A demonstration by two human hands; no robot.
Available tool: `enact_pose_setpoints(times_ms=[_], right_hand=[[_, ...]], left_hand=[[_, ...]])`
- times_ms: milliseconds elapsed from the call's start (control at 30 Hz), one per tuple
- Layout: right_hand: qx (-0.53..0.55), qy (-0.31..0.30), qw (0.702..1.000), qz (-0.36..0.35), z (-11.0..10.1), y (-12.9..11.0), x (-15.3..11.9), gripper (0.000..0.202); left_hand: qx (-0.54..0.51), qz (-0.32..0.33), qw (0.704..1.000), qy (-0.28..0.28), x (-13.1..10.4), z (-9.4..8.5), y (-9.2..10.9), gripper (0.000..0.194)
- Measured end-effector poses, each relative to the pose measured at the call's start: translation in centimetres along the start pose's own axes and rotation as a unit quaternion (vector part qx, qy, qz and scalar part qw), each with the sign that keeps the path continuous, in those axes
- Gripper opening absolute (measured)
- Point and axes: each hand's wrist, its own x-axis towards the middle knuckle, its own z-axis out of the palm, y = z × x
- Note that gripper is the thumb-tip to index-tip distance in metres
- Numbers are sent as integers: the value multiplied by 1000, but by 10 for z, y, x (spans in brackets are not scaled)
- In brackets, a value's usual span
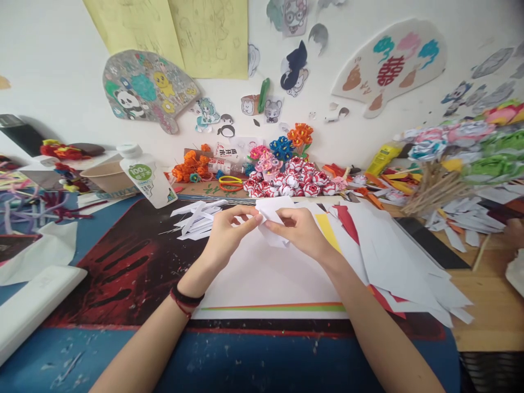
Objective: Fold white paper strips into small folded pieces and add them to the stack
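My left hand (230, 233) and my right hand (302, 229) meet near the middle of the view, both pinching one small piece of white paper (275, 206). Thumbs and forefingers press together at its left side, where it looks folded; the exact fold is too small to make out. Beneath my hands lies a stack of large white sheets (266, 284), with orange and green edges showing at the front. Left of my left hand is a loose pile of narrow white paper strips (198, 218) on the dark mat (135, 245).
Paper flowers (290, 177) line the wall behind. A white bottle (147, 177) stands at back left, with a paper bowl (108, 177) beside it. Loose white sheets (401, 256) fan out on the right. At far left lies a long white box-like object (36, 305).
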Motion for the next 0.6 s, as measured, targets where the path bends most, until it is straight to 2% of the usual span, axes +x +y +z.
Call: enact_pose_setpoints(times_ms=[600], right_hand=[[83,-22,996,27,-1,0,0,34]], left_hand=[[-8,-3,1000,8,0,-1,-1,22]])
